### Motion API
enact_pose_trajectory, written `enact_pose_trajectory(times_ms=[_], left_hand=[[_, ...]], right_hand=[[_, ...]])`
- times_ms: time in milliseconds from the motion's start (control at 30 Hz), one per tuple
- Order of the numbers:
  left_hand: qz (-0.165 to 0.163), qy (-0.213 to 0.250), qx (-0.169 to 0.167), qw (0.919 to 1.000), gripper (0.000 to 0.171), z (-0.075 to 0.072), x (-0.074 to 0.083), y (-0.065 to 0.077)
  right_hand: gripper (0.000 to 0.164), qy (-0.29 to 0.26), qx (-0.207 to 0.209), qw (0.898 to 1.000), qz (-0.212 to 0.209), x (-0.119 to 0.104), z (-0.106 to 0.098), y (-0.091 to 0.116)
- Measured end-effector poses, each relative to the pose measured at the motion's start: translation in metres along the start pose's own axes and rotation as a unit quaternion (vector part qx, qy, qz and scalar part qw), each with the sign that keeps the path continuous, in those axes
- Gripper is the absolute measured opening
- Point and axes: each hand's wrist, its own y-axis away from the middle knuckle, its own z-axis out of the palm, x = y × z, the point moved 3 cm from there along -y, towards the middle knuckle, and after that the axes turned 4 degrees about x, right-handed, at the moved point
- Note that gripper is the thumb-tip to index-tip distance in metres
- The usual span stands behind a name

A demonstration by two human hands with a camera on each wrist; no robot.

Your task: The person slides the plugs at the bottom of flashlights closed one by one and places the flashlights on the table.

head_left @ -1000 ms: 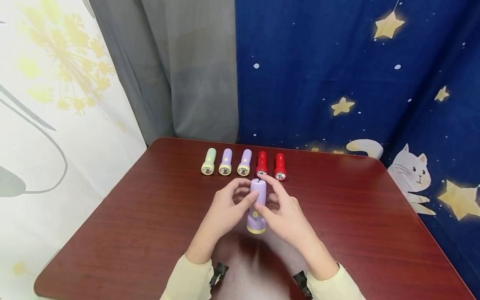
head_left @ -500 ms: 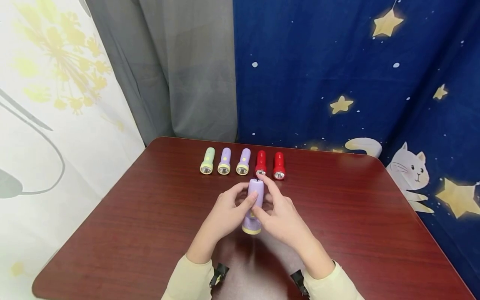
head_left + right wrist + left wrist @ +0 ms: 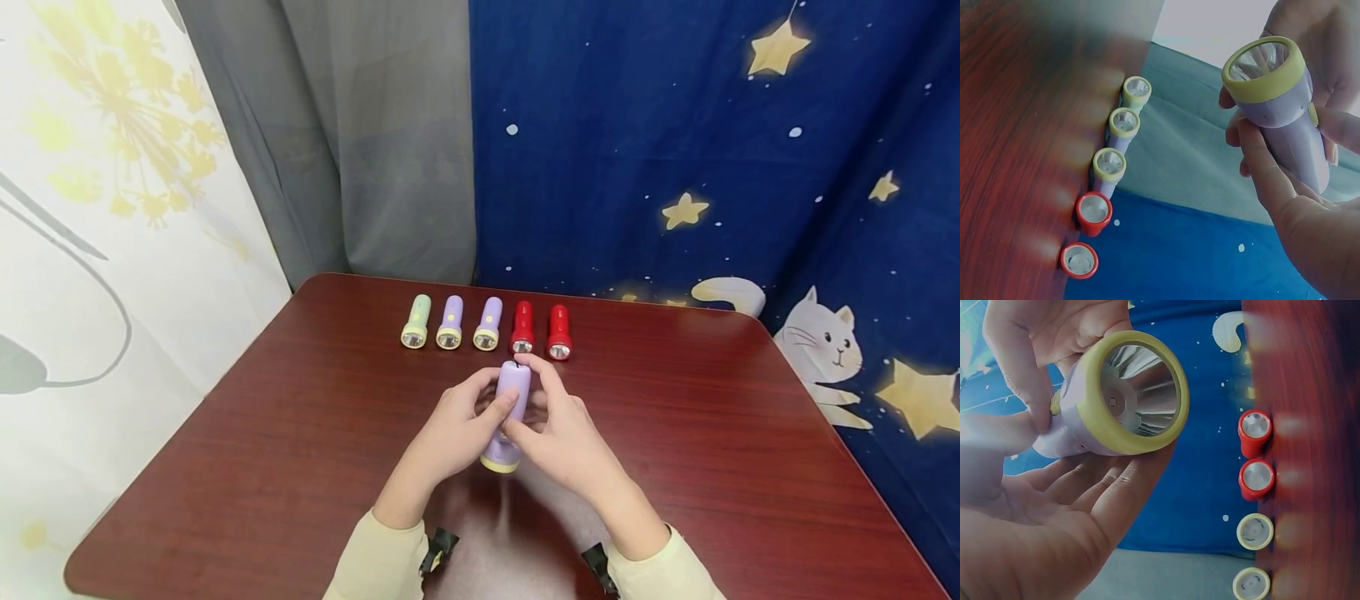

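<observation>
Both hands hold a light purple flashlight (image 3: 513, 380) above the table, its yellow-rimmed lamp end toward the person. My left hand (image 3: 452, 429) grips the body from the left, thumb across the front. From the right, my right hand (image 3: 567, 435) holds the same flashlight, its index finger reaching the tail end and its thumb near the yellow switch. A dark cord loop shows at the tail. In the left wrist view the silver reflector inside the yellow rim (image 3: 1091, 406) is unlit. The right wrist view shows the purple body (image 3: 1294, 150) between the fingers.
Along the far side of the dark red table (image 3: 300, 433) lies a row: a green flashlight (image 3: 417, 315), two purple flashlights (image 3: 452, 313) and two red flashlights (image 3: 558, 325), lamps facing the person. Grey and blue curtains (image 3: 600, 167) hang behind the table.
The lamp end of the held flashlight has swung slightly left, so it tilts more. The right thumb now covers most of the yellow switch. Both hands keep their hold.
</observation>
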Motion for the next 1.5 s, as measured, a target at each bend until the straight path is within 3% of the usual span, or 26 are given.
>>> enact_pose_trajectory(times_ms=[467, 1133, 1500], left_hand=[[0.008, -0.032, -0.011, 0.9994, 0.038, 0.0023, 0.0020, 0.0030], [0.006, -0.038, -0.012, 0.9992, 0.038, 0.0026, 0.0033, 0.0046], [0.004, -0.047, -0.021, 0.9987, 0.038, 0.0039, 0.0029, 0.0061]], right_hand=[[0.071, -0.006, 0.020, 1.000, -0.007, 0.0002, -0.0016, 0.0013], [0.065, 0.025, 0.046, 0.998, -0.030, 0.0000, -0.0058, 0.0025], [0.062, 0.045, 0.042, 0.998, -0.016, 0.0005, -0.0067, 0.0027]])
